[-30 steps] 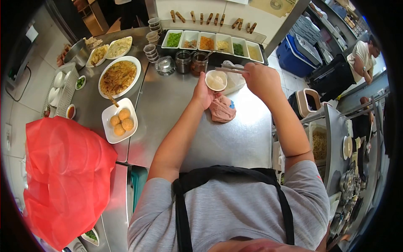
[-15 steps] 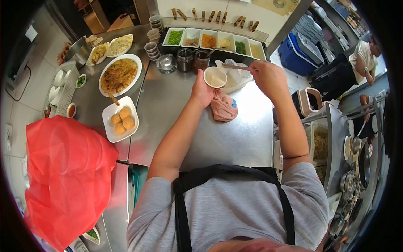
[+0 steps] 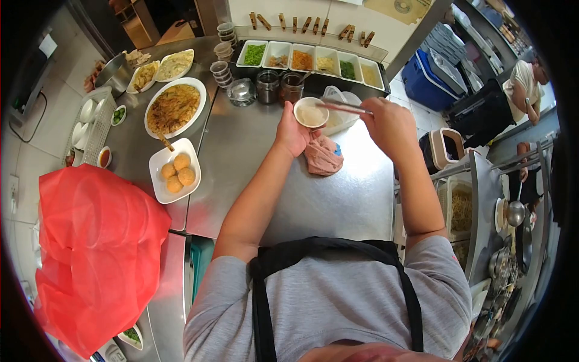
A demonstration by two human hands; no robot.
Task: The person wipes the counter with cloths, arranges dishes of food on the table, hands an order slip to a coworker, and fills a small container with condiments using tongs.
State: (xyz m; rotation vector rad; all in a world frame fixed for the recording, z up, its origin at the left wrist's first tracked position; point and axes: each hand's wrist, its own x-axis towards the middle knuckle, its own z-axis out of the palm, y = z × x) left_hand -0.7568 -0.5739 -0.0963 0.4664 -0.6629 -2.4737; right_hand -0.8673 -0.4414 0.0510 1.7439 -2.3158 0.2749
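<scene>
My left hand (image 3: pixel 291 134) is wrapped round a small white bowl (image 3: pixel 297 113), tilted toward me, with something pale in it. In my right hand (image 3: pixel 391 127) is the handle of a long, thin spoon (image 3: pixel 353 108). Its far end reaches the bowl's rim and is smeared by motion. Behind the bowl sits a clear plastic container (image 3: pixel 347 122), partly hidden by the spoon. A crumpled pink cloth (image 3: pixel 324 157) lies on the steel table just below my left hand. Dark jars, one of them a brown jar (image 3: pixel 292 90), stand behind my left fingers.
A row of topping trays (image 3: pixel 302 59) lines the back. To the left are an oval dish of food (image 3: pixel 174 108), a square bowl of fried balls (image 3: pixel 175 172) and a red bag (image 3: pixel 99 253). Another person (image 3: pixel 525 90) stands at far right.
The spoon has swung from above the plastic container down to the bowl, as my right hand shifted slightly down and right. My left hand still holds the bowl in nearly the same place.
</scene>
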